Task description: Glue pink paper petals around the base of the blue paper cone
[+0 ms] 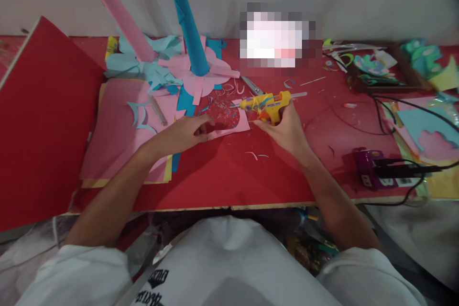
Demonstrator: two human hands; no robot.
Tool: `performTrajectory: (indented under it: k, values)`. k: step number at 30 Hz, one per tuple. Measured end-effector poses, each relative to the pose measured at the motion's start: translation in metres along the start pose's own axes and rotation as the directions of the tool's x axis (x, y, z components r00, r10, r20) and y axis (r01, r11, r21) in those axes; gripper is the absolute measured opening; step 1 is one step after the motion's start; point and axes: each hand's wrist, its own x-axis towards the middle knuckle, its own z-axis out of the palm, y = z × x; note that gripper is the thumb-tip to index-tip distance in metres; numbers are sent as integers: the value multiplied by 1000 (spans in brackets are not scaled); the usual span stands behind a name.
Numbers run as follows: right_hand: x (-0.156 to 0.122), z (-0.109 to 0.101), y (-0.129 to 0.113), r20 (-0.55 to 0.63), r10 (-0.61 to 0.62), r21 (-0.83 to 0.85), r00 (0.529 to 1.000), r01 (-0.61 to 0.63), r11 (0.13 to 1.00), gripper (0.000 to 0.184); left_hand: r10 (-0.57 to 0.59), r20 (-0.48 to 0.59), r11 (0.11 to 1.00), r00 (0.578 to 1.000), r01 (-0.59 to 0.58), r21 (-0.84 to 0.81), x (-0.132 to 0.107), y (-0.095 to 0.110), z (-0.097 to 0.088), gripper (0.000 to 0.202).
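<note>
My right hand [287, 126] is wrapped round the grip of a yellow hot glue gun [267, 103], its nozzle pointing left and a clear glue stick [299, 95] poking out of its back. The fingers of my left hand [188, 131] are curled and pinch the left end of a curved pink paper scrap [243, 122]. That scrap runs rightward beneath the gun's nozzle. Behind it, a blue paper cone [190, 33] stands on a pink scalloped paper base [215, 67] with pink strips at its foot. Scissors [253, 86] lie behind the gun, partly hidden.
Pink sheets [114, 119] are stacked on the left, near an upright red board [46, 129]. A pink paper tube [118, 14] leans at the back. Right stand a brown tray [401, 87] of scraps, a purple box [369, 167] and black cables. Paper clippings litter the red table [215, 181].
</note>
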Motion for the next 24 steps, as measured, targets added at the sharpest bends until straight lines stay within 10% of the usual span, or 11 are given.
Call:
performTrajectory:
  k: [7, 18, 24]
  values:
    - [11, -3, 8, -112, 12, 96, 994, -1, 995, 32, 138, -296, 989, 945, -115, 93, 20, -1, 4, 31]
    - [18, -9, 23, -230, 104, 252, 968, -44, 967, 27, 165, -324, 950, 932, -62, 307, 139, 9, 19, 11]
    - [18, -14, 15, -257, 154, 383, 954, -46, 923, 31, 254, -302, 967, 919, -243, 75, 155, 14, 15, 8]
